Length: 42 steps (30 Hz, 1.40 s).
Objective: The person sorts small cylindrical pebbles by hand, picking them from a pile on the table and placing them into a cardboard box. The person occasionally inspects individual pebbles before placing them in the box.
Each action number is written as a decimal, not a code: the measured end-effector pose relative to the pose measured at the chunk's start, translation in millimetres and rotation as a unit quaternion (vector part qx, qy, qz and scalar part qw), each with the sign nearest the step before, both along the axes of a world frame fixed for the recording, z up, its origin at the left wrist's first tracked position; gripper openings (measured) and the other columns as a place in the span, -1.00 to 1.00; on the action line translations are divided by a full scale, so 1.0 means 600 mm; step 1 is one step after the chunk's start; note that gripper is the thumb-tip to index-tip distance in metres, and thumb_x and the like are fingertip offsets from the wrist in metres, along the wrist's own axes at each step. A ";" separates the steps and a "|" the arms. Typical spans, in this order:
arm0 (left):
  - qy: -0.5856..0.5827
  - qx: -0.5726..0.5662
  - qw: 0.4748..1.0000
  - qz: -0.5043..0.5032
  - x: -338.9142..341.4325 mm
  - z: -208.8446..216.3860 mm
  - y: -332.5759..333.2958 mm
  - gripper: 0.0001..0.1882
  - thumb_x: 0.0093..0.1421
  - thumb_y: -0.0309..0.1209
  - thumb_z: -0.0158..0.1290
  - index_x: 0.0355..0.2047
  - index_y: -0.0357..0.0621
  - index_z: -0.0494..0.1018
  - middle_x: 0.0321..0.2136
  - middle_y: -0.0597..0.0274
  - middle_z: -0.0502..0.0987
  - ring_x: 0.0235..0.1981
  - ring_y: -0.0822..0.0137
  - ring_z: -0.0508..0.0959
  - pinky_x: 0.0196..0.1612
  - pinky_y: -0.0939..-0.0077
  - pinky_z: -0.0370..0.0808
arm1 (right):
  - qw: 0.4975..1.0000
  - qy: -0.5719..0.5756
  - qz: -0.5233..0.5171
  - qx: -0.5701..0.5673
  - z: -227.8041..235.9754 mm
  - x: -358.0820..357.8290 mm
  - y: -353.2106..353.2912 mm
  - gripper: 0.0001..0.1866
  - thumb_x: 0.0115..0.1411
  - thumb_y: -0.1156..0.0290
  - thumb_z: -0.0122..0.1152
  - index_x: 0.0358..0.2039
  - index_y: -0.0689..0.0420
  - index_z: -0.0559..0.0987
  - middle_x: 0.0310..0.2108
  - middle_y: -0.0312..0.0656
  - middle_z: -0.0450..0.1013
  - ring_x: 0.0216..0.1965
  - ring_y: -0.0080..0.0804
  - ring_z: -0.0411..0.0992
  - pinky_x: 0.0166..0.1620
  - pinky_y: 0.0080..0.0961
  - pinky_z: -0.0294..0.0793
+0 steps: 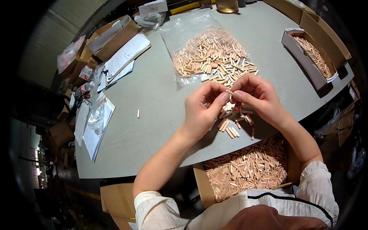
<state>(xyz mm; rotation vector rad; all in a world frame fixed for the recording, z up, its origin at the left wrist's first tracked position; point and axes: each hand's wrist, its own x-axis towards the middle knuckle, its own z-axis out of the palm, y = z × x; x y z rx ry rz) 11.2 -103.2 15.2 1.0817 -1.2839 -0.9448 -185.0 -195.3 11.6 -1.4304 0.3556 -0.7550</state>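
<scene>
Over the table, my left hand (202,109) and my right hand (262,97) meet with bent fingers. Between the fingertips they pinch one wooden dowel pin (229,92), partly hidden by the thumbs. Beneath and around my hands lie loose dowel pins (232,132) in pale wood. Just beyond, a clear plastic bag (172,36) lies flat, with a large heap of dowel pins (211,51) spread in and out from its mouth. Below the table's near edge, close to my body, an open cardboard box (202,184) is filled with more dowel pins (247,168).
A long narrow box (303,63) of dowel pins stands at the table's right edge, beside an open carton (326,38). One stray dowel pin (138,114) lies left of my hands. Clipboards with papers (97,126) and cartons (115,36) line the left side.
</scene>
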 end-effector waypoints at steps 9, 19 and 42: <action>-0.027 0.014 0.999 0.023 0.000 -0.002 0.002 -0.90 0.41 -0.49 0.17 -0.17 -0.31 0.57 -0.37 0.35 0.64 -0.37 0.63 0.55 -0.31 0.68 0.47 | 0.989 0.038 -0.063 -0.130 -0.009 0.003 0.012 -0.90 0.39 0.56 0.30 -0.18 0.32 0.56 -0.32 -0.21 0.64 -0.28 -0.61 0.62 -0.25 -0.61 0.61; 0.041 0.034 0.998 0.026 -0.021 -0.006 0.014 -0.89 0.44 -0.45 0.13 -0.19 -0.21 0.45 -0.43 0.39 0.54 -0.53 0.66 0.44 -0.50 0.69 0.37 | 0.960 0.046 -0.108 -0.255 -0.022 0.007 0.027 -0.89 0.29 0.68 0.32 -0.21 0.30 0.57 -0.40 -0.14 0.61 -0.37 -0.53 0.63 -0.31 -0.55 0.58; 0.352 0.207 0.913 0.006 -0.030 0.019 0.022 -0.96 0.32 -0.48 -0.02 -0.30 -0.12 0.41 -0.63 0.49 0.24 -0.68 0.61 0.14 -0.60 0.61 0.17 | 0.908 0.009 -0.133 -0.397 -0.026 0.015 0.034 -0.81 0.16 0.77 0.26 -0.23 0.28 0.57 -0.45 -0.09 0.53 -0.46 -0.29 0.58 -0.37 -0.45 0.54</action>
